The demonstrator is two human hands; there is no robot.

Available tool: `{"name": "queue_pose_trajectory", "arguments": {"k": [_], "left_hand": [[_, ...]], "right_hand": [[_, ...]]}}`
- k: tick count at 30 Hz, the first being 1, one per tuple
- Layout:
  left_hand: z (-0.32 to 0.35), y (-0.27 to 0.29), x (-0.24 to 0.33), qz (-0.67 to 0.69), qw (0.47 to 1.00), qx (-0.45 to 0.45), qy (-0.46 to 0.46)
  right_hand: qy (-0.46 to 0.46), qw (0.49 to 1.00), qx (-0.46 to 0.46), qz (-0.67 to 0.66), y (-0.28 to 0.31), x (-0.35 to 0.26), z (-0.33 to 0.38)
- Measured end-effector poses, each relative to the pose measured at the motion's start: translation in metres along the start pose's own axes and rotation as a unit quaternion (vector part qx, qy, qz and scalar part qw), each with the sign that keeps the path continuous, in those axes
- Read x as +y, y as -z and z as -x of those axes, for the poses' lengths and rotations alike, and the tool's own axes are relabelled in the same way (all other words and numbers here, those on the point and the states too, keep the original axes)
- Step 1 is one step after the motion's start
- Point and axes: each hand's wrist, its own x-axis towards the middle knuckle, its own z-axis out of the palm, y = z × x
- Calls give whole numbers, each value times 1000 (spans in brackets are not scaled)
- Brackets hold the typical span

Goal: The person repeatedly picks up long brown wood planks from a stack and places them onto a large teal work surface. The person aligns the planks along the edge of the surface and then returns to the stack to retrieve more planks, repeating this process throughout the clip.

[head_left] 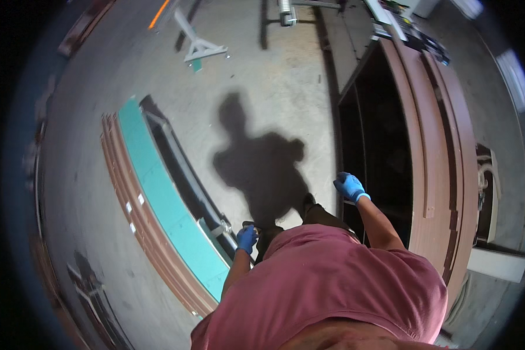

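Observation:
My left hand (247,238), in a blue glove, hangs beside my left leg with its fingers curled in. Whatever it may hold is hidden. It is close to the near end of a long metal frame (184,166) on the floor. My right hand (350,187), also blue-gloved, is held out to the right with its fingers loosely bent and a little apart; nothing shows in it. Near it stands a large brown case of boards (431,134) with a dark, hollow side. The hand appears apart from it.
On the left lies a stack of long brown boards (128,204) beside a long turquoise panel (166,192). Ahead on the concrete floor (297,105), where my shadow falls, stands a light metal stand (201,48). Assorted items (417,35) lie on the brown case's far end.

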Motion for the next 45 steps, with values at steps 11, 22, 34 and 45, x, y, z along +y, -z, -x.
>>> {"name": "queue_pose_trajectory", "arguments": {"k": [11,22,34,45], "left_hand": [[-49,-90,86,-140,980,-122,-74],[-76,-85,188,-265,962,-54,-24],[-31,-239,196,-379,854,-288,-211],[24,-345,171,-449,711,-373,-392]], "right_hand": [[79,868,452,188,203,35,4],[-198,855,449,171,277,141,-16],[-212,907,353,84,260,136,83],[-181,874,448,59,207,161,173]]}}
